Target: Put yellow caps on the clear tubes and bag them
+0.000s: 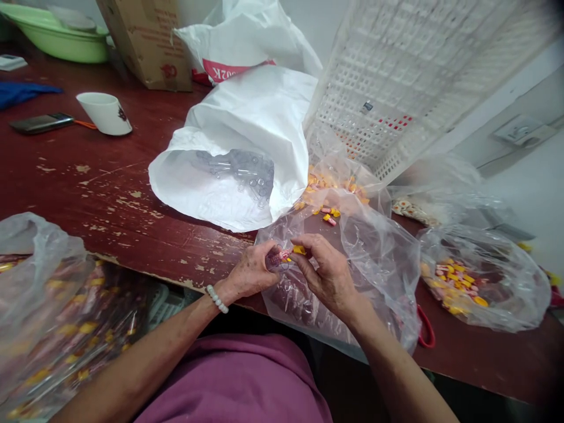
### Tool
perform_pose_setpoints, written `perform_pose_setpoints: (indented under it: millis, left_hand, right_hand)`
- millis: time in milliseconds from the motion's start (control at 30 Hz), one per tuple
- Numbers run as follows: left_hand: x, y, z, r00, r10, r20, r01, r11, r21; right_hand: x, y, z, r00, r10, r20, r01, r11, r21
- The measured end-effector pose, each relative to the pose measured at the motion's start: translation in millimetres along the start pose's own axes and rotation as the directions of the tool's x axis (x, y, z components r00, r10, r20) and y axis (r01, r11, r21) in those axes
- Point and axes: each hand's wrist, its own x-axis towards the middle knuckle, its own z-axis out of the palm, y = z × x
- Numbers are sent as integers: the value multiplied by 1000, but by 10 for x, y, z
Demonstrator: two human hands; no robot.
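Note:
My left hand [253, 271], with a bead bracelet at the wrist, is closed around a clear tube with pink printing [278, 257]. Just to its right, my right hand [325, 270] pinches a small yellow cap [299, 249] between thumb and fingertips, at the tube's end. Whether cap and tube touch is too small to tell. Beneath both hands lies a clear plastic bag [374, 252], with small yellow and pink pieces [329, 218] near its open part. Behind my left hand, a white sack [247, 111] lies open with clear tubes [240, 167] inside.
A white plastic crate [396, 76] leans behind the bags. At right are a bag of yellow-pink pieces [460, 279] and a red handle [426, 326]. Filled tubes [83, 329] lie in bags at lower left. A white cup [104, 113], phone [42, 123] and cardboard box [147, 44] stand farther back.

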Motion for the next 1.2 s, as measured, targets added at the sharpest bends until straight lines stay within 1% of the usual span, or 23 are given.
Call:
perform_pose_setpoints:
  millis: [100, 167, 233, 300, 367, 433, 533, 600, 633, 667, 700, 733, 800, 833, 900, 933, 967, 1000, 1033, 1100, 1133, 1167, 1200]
  left_hand:
    - [-13, -18, 22, 1000, 16, 17, -15, 1000, -12]
    - [-18, -12, 24, 1000, 22, 18, -22, 999, -29]
    - [-19, 5, 12, 1000, 23, 19, -22, 998, -53]
    - [-19, 23, -8, 1000, 13, 14, -12, 997, -75]
    - [-19, 31, -26, 1000, -7, 15, 8, 996, -89]
    - [-18, 24, -30, 999, -32, 24, 35, 993, -113]
    - [-8, -14, -17, 996, -77, 36, 82, 979, -189]
    - [9, -55, -14, 993, -116, 22, 118, 961, -251]
    - [18, -80, -20, 990, -140, 14, 138, 948, -286]
    - [26, -106, -31, 986, -165, 5, 157, 933, -324]
    - [31, -132, -47, 982, -186, -5, 172, 917, -359]
    - [33, -158, -65, 979, -203, -13, 182, 904, -388]
    - [22, -203, -104, 974, -223, -29, 191, 888, -419]
    - [12, -220, -120, 973, -228, -36, 192, 886, -422]
    - [-10, -242, -138, 969, -241, -46, 199, 881, -430]
    - [-19, -247, -139, 967, -252, -48, 206, 874, -440]
    - [-26, -248, -134, 963, -266, -48, 216, 865, -453]
    - [-29, -245, -127, 959, -281, -46, 228, 853, -469]
    - [-30, -238, -116, 954, -297, -40, 241, 840, -485]
    - [-22, -210, -95, 947, -320, -13, 269, 816, -512]
    - [-15, -190, -86, 946, -324, 4, 279, 807, -520]
    - [-8, -167, -79, 946, -323, 20, 285, 803, -523]
    - [0, -141, -75, 947, -319, 32, 289, 804, -519]
  right_hand:
    - [-13, 12, 51, 992, 114, -55, -116, 993, -29]
    - [-10, -3, 59, 985, 168, -24, -169, 985, -21]
    - [-4, -23, 55, 981, 188, 44, -190, 981, 28]
    - [-11, -35, 60, 978, 200, 51, -204, 976, 73]
    - [-35, -38, 95, 981, 192, 12, -192, 978, 78]
    - [-68, -30, 162, 990, 139, 6, -139, 987, 84]
    - [-75, 67, 267, 991, 82, 108, -96, 987, 131]
    - [-26, 260, 290, 982, 103, 156, -125, 983, 138]
    - [12, 405, 282, 978, 152, 145, -167, 981, 96]
    - [54, 578, 261, 970, 214, 115, -220, 975, 41]
    - [97, 770, 232, 953, 301, 36, -300, 953, -46]
    - [138, 969, 201, 916, 398, -48, -400, 902, -163]
    - [206, 1340, 149, 873, 475, -115, -488, 841, -233]
    - [232, 1487, 134, 857, 502, -115, -514, 818, -256]
    - [271, 1659, 121, 840, 534, -93, -539, 803, -254]
    - [284, 1670, 119, 833, 547, -84, -549, 799, -245]
    - [294, 1627, 117, 827, 556, -81, -558, 796, -234]
    - [299, 1531, 116, 820, 566, -82, -570, 795, -208]
    - [301, 1389, 117, 814, 575, -81, -580, 802, -143]
    - [289, 1001, 135, 814, 578, -60, -570, 815, 107]
    - [274, 785, 157, 832, 554, -28, -523, 800, 293]
    - [254, 575, 186, 854, 520, -7, -469, 777, 420]
    - [229, 388, 220, 870, 493, -3, -426, 755, 499]
